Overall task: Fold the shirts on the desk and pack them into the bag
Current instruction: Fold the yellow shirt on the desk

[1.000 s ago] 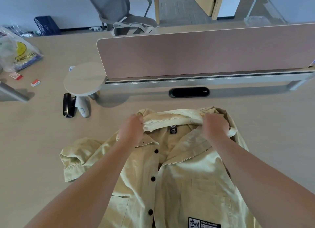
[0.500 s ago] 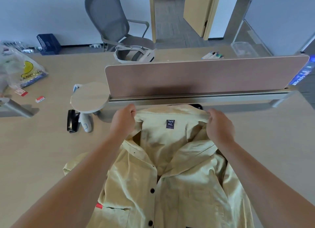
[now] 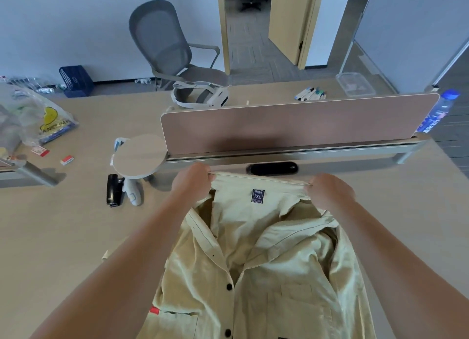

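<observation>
Shirt (image 3: pixel 253 262), pale yellow with dark buttons, hangs open-fronted between both hands just in front of the divider panel (image 3: pixel 291 125), its body trailing back toward the person over the tabletop (image 3: pixel 63 237).

Head view: the left hand (image 3: pixel 194 184) pinches one end of the collar (image 3: pixel 258 180) with curled fingers. The right hand (image 3: pixel 330 191) grips the other end the same way. Between them the collar edge runs as a straight, taut line below the panel's base, with the dark size label (image 3: pixel 257 196) just under it.

Compared with a second ago, the collar is no longer bunched and slack. It is stretched flat and sits much nearer the panel. The sleeve that was spread on the tabletop left of the body is out of sight now, so the garment seems to be lifted and drawn forward rather than lying crumpled.

For the task, this reads as shaking out and squaring the shirt so it can be laid flat. No fold is made yet, and packing is a long way off.

A filled plastic bag (image 3: pixel 48 120) lies far left of the panel; whether it is the packing bag I cannot tell
</observation>
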Tool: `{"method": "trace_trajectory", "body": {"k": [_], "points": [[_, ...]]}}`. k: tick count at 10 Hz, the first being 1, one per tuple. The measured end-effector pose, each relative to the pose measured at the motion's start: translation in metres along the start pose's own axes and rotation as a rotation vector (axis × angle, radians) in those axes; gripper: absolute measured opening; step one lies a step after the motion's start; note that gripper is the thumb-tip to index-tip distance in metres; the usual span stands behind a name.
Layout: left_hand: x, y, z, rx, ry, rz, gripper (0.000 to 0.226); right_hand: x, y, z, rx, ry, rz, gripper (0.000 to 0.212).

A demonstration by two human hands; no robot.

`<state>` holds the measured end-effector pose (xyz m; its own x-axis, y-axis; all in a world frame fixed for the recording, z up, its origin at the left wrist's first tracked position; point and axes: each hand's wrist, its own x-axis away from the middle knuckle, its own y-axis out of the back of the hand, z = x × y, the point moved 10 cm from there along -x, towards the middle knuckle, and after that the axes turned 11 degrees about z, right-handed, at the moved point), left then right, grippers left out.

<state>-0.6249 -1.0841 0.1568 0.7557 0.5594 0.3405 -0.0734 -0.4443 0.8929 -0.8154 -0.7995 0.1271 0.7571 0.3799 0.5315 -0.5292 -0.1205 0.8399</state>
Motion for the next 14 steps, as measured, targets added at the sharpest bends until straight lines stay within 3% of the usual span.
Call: {"method": "trace_trajectory", "body": {"k": [1, 2, 3, 4, 5, 6, 7, 8, 9, 10, 11, 12, 13, 14], "points": [[-0.007, 0.006, -0.001, -0.113, 0.026, -0.023, 0.023, -0.005, 0.006, -0.001, -0.017, -0.032, 0.039, 0.023], [-0.02, 0.0, -0.003, -0.15, 0.104, 0.002, 0.023, -0.013, 0.019, 0.004, -0.093, -0.097, -0.077, 0.018], [-0.043, -0.016, -0.01, -0.078, 0.143, 0.072, 0.017, -0.034, 0.015, 0.011, -0.249, -0.132, -0.084, 0.018], [-0.064, -0.027, -0.019, 0.143, 0.167, 0.106, 0.012, -0.064, 0.002, 0.013, -0.507, -0.104, -0.032, 0.025], [-0.086, -0.044, -0.029, 0.221, 0.157, 0.187, 0.009, -0.086, -0.015, 0.028, -0.667, -0.098, 0.11, 0.035], [-0.095, -0.074, -0.02, 1.045, 0.302, 0.114, 0.021, -0.1, -0.036, 0.036, -1.245, -0.176, 0.165, 0.031], [-0.112, -0.091, -0.019, 1.185, 0.321, 0.04, 0.026, -0.108, -0.047, 0.059, -1.697, -0.088, 0.192, 0.013], [-0.11, -0.107, -0.013, 1.092, 0.378, 0.039, 0.023, -0.114, -0.065, 0.08, -1.697, -0.008, 0.302, 0.026], [-0.099, -0.116, -0.032, 0.84, 0.184, 0.204, 0.018, -0.108, -0.08, 0.088, -1.137, 0.071, 0.371, 0.028], [-0.081, -0.124, -0.029, 0.619, 0.108, 0.274, 0.032, -0.094, -0.069, 0.087, -0.594, 0.242, 0.165, 0.027], [-0.059, -0.139, -0.021, 0.413, 0.078, 0.323, 0.029, -0.082, -0.092, 0.073, -0.424, 0.205, 0.163, 0.011], [-0.037, -0.154, -0.015, 0.381, 0.079, 0.347, 0.04, -0.07, -0.13, 0.084, -0.258, 0.211, 0.279, 0.022], [-0.041, -0.163, -0.018, 0.323, 0.025, 0.326, 0.055, -0.068, -0.152, 0.099, -0.089, 0.195, 0.259, 0.042], [-0.06, -0.163, -0.03, 0.162, -0.075, 0.314, 0.061, -0.082, -0.155, 0.109, 0.036, 0.173, 0.135, 0.018]]}}
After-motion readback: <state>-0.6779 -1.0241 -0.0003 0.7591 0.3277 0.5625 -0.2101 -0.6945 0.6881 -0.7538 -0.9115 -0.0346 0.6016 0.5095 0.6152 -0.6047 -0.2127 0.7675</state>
